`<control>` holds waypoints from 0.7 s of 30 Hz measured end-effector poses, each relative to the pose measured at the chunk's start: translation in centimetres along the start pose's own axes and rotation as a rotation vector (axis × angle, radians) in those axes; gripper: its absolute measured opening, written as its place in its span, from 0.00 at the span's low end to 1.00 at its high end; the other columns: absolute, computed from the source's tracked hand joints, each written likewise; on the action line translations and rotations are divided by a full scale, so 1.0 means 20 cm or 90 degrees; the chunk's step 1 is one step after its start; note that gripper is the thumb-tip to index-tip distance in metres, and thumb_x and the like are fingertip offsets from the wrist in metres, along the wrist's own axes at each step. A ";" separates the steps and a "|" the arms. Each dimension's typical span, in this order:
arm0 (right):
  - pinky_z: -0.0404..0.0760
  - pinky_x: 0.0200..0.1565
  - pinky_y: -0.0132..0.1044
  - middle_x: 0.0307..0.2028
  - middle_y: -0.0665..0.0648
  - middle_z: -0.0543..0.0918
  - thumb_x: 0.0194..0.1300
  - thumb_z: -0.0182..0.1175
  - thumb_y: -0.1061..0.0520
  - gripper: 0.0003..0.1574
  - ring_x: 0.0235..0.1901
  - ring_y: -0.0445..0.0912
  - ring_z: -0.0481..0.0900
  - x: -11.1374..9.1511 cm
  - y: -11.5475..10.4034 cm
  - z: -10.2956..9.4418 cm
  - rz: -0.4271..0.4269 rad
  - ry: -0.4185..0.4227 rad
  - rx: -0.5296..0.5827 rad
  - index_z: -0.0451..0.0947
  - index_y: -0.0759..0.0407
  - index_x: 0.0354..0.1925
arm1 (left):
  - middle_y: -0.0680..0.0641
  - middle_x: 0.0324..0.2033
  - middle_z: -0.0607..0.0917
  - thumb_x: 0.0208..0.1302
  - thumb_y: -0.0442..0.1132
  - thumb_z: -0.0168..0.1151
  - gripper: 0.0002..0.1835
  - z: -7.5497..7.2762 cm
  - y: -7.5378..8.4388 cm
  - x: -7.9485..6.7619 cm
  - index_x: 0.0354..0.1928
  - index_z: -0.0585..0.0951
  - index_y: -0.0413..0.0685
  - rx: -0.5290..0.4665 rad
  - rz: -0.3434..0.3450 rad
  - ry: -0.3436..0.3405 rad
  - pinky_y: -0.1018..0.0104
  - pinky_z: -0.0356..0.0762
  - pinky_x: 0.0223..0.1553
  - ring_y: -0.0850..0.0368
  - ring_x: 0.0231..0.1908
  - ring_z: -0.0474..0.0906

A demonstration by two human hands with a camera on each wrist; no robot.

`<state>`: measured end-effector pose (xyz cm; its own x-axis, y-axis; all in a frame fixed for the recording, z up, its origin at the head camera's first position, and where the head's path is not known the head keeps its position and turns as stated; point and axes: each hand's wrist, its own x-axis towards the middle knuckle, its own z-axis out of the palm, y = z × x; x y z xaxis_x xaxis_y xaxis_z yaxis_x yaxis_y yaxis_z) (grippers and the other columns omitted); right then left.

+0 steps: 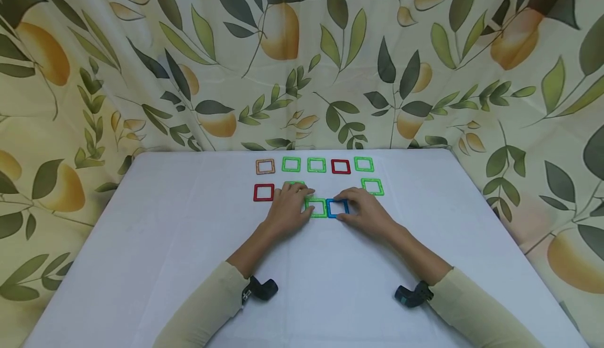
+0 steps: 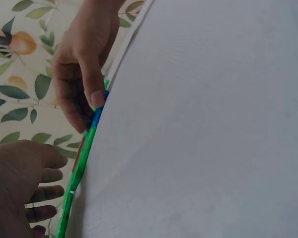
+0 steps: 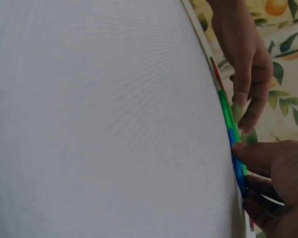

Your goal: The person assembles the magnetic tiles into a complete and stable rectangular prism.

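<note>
The right hand (image 1: 370,214) pinches a blue square frame tile (image 1: 329,209) between thumb and fingers; in the right wrist view the thumb is on the edge of this blue tile (image 3: 238,171). Edge to edge with it on the left is a green square frame tile (image 1: 325,208), lying on the table. Beside that green tile is the left hand (image 1: 289,209), its thumb tip at the tile's left edge and its fingers spread loosely. Another green tile (image 1: 294,182) is mostly hidden behind the left hand. In the left wrist view the left hand (image 2: 20,183) has relaxed, separated fingers.
A red tile (image 1: 263,200) lies left of the left hand, and a green tile (image 1: 373,180) behind the right. Farther back runs a row: orange (image 1: 265,160), green (image 1: 291,158), green (image 1: 316,159), red (image 1: 341,161) and green (image 1: 364,158) tiles. Patterned cloth (image 1: 302,91) hangs behind the white table (image 1: 189,243).
</note>
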<state>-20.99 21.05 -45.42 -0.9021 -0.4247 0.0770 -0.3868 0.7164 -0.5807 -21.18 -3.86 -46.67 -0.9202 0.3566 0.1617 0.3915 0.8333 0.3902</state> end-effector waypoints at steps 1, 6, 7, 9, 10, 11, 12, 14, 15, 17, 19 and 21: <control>0.73 0.65 0.55 0.60 0.57 0.82 0.63 0.77 0.56 0.28 0.63 0.55 0.75 0.00 0.00 0.00 0.001 -0.001 0.001 0.84 0.55 0.61 | 0.49 0.66 0.79 0.73 0.49 0.66 0.25 0.00 0.00 0.00 0.69 0.81 0.56 0.000 -0.003 0.000 0.53 0.69 0.57 0.49 0.63 0.69; 0.73 0.65 0.54 0.61 0.56 0.82 0.64 0.77 0.55 0.29 0.64 0.55 0.75 0.00 0.00 0.00 0.003 -0.003 -0.004 0.84 0.54 0.61 | 0.49 0.66 0.78 0.73 0.45 0.66 0.25 -0.03 -0.02 0.01 0.70 0.80 0.56 -0.002 -0.023 0.012 0.52 0.67 0.58 0.49 0.63 0.68; 0.73 0.65 0.54 0.61 0.56 0.82 0.64 0.77 0.54 0.29 0.64 0.55 0.75 0.00 0.00 0.00 0.004 -0.002 -0.006 0.84 0.54 0.61 | 0.49 0.66 0.78 0.72 0.45 0.66 0.25 -0.03 -0.02 0.01 0.70 0.80 0.56 -0.002 -0.026 0.014 0.52 0.67 0.58 0.49 0.62 0.68; 0.74 0.65 0.54 0.60 0.56 0.82 0.64 0.77 0.54 0.28 0.64 0.55 0.75 0.00 0.00 0.00 0.004 -0.002 -0.006 0.84 0.54 0.61 | 0.49 0.66 0.78 0.71 0.45 0.68 0.27 -0.04 -0.04 0.01 0.71 0.79 0.55 -0.004 -0.032 0.016 0.52 0.66 0.57 0.49 0.61 0.68; 0.74 0.65 0.54 0.60 0.56 0.82 0.64 0.77 0.55 0.28 0.64 0.55 0.75 0.00 0.00 0.00 0.004 -0.002 -0.006 0.84 0.54 0.61 | 0.49 0.65 0.77 0.71 0.46 0.69 0.28 -0.04 -0.04 0.01 0.71 0.79 0.55 -0.001 -0.034 0.015 0.52 0.66 0.57 0.50 0.61 0.68; 0.74 0.65 0.54 0.60 0.56 0.82 0.64 0.77 0.55 0.28 0.64 0.55 0.75 0.00 0.00 -0.01 0.003 -0.003 -0.005 0.84 0.54 0.61 | 0.48 0.65 0.77 0.70 0.46 0.70 0.28 -0.04 -0.05 0.02 0.71 0.79 0.55 0.001 -0.036 0.015 0.53 0.66 0.57 0.50 0.60 0.68; 0.74 0.65 0.55 0.60 0.56 0.82 0.64 0.77 0.55 0.28 0.63 0.55 0.75 0.00 0.00 -0.01 0.002 -0.003 -0.004 0.84 0.54 0.61 | 0.48 0.65 0.77 0.69 0.47 0.70 0.29 -0.04 -0.06 0.02 0.71 0.79 0.55 0.005 -0.038 0.014 0.53 0.66 0.57 0.49 0.60 0.68; 0.74 0.65 0.54 0.60 0.56 0.82 0.64 0.77 0.55 0.28 0.63 0.55 0.75 0.00 0.00 -0.01 0.003 -0.003 -0.001 0.84 0.54 0.61 | 0.48 0.64 0.77 0.68 0.47 0.72 0.30 -0.05 -0.08 0.02 0.71 0.79 0.54 0.015 -0.040 0.012 0.52 0.65 0.56 0.49 0.59 0.68; 0.73 0.65 0.54 0.60 0.56 0.82 0.64 0.77 0.55 0.28 0.63 0.55 0.75 0.00 0.00 -0.01 0.003 -0.004 0.000 0.84 0.55 0.61 | 0.48 0.64 0.77 0.67 0.47 0.73 0.31 -0.05 -0.08 0.03 0.71 0.79 0.54 0.018 -0.042 0.012 0.52 0.65 0.55 0.49 0.58 0.68; 0.73 0.65 0.54 0.60 0.56 0.82 0.64 0.77 0.55 0.28 0.63 0.55 0.75 0.00 0.00 -0.01 0.004 -0.004 0.002 0.84 0.55 0.61 | 0.47 0.64 0.78 0.67 0.47 0.74 0.31 -0.05 -0.10 0.03 0.71 0.79 0.53 0.027 -0.047 0.009 0.51 0.65 0.55 0.48 0.58 0.68; 0.73 0.65 0.54 0.61 0.56 0.82 0.64 0.77 0.55 0.28 0.64 0.55 0.75 0.00 0.00 0.00 0.004 -0.004 0.005 0.84 0.55 0.61 | 0.47 0.63 0.78 0.67 0.46 0.74 0.31 -0.06 -0.12 0.03 0.70 0.79 0.53 0.031 -0.054 0.006 0.51 0.65 0.55 0.48 0.58 0.68; 0.72 0.65 0.55 0.61 0.57 0.81 0.64 0.77 0.56 0.28 0.64 0.55 0.74 -0.01 0.00 -0.01 0.004 -0.005 0.007 0.84 0.55 0.61 | 0.46 0.63 0.77 0.67 0.46 0.74 0.30 -0.06 -0.13 0.04 0.70 0.80 0.52 0.031 -0.062 0.002 0.50 0.65 0.55 0.47 0.58 0.68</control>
<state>-20.90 21.19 -45.35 -0.9025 -0.4254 0.0670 -0.3796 0.7125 -0.5902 -22.94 -6.31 -46.44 -0.9540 0.2714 0.1276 0.2995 0.8838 0.3593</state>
